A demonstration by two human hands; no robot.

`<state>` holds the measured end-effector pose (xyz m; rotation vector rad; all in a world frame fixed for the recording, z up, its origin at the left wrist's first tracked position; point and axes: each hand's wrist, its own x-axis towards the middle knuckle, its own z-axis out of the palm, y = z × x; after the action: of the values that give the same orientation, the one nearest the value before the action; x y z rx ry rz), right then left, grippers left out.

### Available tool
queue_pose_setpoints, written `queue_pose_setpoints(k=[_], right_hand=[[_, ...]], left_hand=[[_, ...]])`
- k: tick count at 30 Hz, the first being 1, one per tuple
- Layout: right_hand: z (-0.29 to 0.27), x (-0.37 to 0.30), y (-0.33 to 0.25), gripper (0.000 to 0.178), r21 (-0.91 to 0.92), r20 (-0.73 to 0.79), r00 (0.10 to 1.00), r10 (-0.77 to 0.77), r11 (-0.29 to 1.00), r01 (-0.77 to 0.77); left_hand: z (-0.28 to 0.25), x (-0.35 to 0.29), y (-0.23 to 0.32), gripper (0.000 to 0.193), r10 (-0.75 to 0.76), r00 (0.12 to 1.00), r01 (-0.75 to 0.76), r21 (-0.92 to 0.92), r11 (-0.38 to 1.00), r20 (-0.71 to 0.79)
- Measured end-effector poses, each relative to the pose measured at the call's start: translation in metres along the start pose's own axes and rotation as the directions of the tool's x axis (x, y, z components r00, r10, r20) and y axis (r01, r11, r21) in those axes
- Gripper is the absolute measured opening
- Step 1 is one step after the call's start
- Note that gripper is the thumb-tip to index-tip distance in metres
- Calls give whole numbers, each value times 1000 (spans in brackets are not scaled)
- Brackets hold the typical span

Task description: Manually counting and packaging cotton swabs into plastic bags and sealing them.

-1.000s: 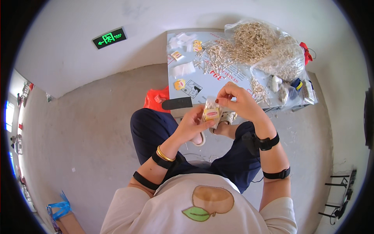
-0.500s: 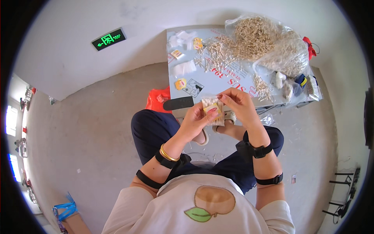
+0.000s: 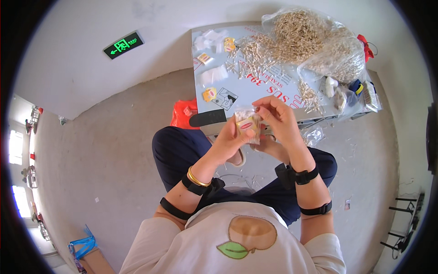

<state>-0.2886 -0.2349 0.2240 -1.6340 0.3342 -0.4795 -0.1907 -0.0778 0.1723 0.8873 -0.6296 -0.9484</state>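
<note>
A small clear plastic bag of cotton swabs, with a yellow card showing through its front, is held upright just off the near edge of the table. My left hand grips its left side and lower part, thumb across the front. At the bag's top right corner, my right hand pinches the upper edge between thumb and fingers. Loose cotton swabs lie spread over the far part of the table, spilling from a large clear sack of swabs.
Small empty-looking plastic bags and yellow cards lie on the table's left side. A red plastic bag hangs by its left corner. Clear packaging and a dark blue and yellow item stand at the right end.
My head view has shifted slightly, so the table sits a little higher. The small bag is tilted differently, its card facing me more, and my right fingers remain at its top edge.
</note>
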Motion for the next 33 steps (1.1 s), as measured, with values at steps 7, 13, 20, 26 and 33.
queue_pose_setpoints(k=[7, 13, 20, 26, 33], right_hand=[[-19, 6, -22, 21, -448, 333, 931, -152, 843, 298], [-14, 10, -20, 11, -529, 357, 930, -89, 801, 280], [-4, 15, -12, 11, -547, 402, 907, -126, 761, 349], [2, 17, -15, 15, -632, 398, 917, 32, 734, 249], [5, 21, -11, 16, -572, 434, 891, 133, 805, 158]], left_hand=[[-15, 1, 8, 44, -75, 993, 42, 318, 947, 94], [-15, 0, 17, 38, -77, 997, 50, 514, 856, 32], [-19, -2, 32, 39, -141, 987, 56, 674, 736, 72], [-28, -4, 24, 51, -133, 990, 43, 770, 636, 55], [-30, -5, 25, 51, -215, 976, 133, 708, 694, 28]])
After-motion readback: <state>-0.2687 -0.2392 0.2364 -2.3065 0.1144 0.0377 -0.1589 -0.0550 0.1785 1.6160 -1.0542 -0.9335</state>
